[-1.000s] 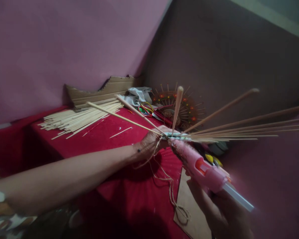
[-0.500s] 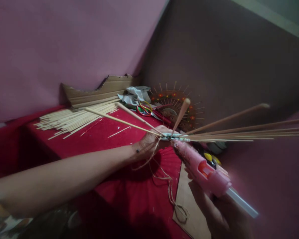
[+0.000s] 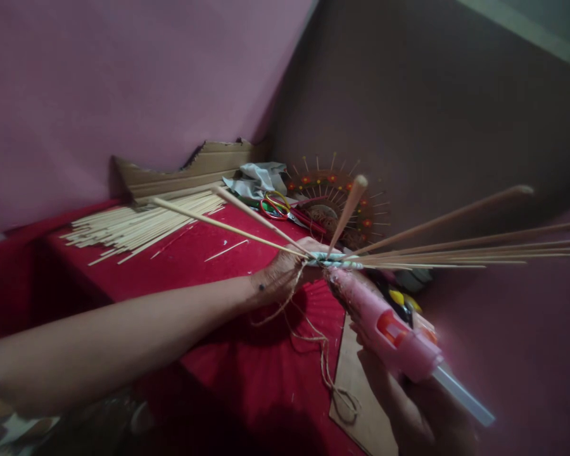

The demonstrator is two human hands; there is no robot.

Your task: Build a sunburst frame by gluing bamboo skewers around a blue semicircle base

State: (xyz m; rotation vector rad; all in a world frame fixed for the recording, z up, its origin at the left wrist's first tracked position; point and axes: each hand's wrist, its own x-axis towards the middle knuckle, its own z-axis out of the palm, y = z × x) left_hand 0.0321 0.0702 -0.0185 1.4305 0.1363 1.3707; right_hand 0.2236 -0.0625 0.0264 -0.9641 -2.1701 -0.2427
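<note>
My left hand (image 3: 287, 272) is closed around a pale green rolled core (image 3: 335, 258) from which several thin wooden sticks (image 3: 408, 256) fan out to the left, upward and to the right. Its fingers are partly hidden behind the piece. A length of twine (image 3: 320, 342) hangs from the core down over the red cloth. In my right hand (image 3: 403, 405) is a pink hot glue gun (image 3: 384, 316), with a clear glue stick (image 3: 463, 392) jutting from its rear. The gun's nozzle end meets or nearly meets the core; actual contact I cannot tell.
A heap of loose sticks (image 3: 142, 225) lies on the red cloth (image 3: 180, 266) at left, before torn cardboard (image 3: 180, 170). Scissors (image 3: 278, 206) and a crumpled pale wrapper (image 3: 256, 177) are behind. A decorated round piece (image 3: 330, 190) leans on the wall. A brown board (image 3: 356, 386) sits below.
The stick piece has turned very slightly, its left and right stick tips spreading outward a little. The glue gun stays at nearly the same place against the core.
</note>
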